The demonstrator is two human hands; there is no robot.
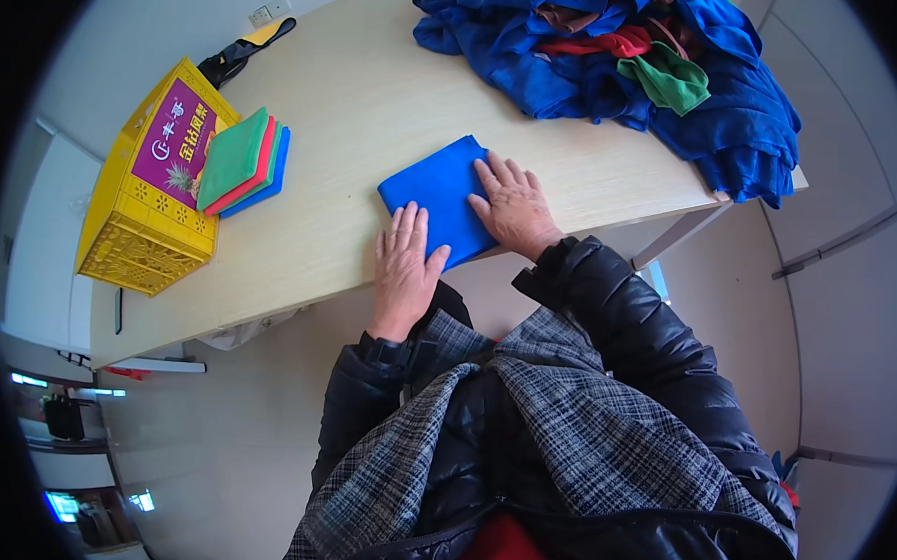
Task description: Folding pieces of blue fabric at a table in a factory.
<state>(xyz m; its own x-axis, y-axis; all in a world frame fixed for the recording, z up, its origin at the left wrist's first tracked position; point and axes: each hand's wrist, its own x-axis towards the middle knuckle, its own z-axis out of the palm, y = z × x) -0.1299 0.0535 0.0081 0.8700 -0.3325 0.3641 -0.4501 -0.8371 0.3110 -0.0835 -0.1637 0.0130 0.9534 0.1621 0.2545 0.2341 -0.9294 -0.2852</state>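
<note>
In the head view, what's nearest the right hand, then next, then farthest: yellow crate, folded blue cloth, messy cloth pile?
1. Folded blue cloth: touching the right hand.
2. Messy cloth pile: ahead, to the right.
3. Yellow crate: off left.

Across the pale wood-grain tabletop [324, 144], a bare lane separates the folded blue cloth [431, 184] from the stack of folded green, red and blue cloths [236, 166]. Left of this stack, the patterned yellow plastic crate [156, 207] obstructs passage. A loose multicoloured heap, mainly blue cloth [587, 81], obstructs the far right. The left hand [404, 270] and right hand [515, 205] obstruct the folded cloth's near-left and right sides.
</note>
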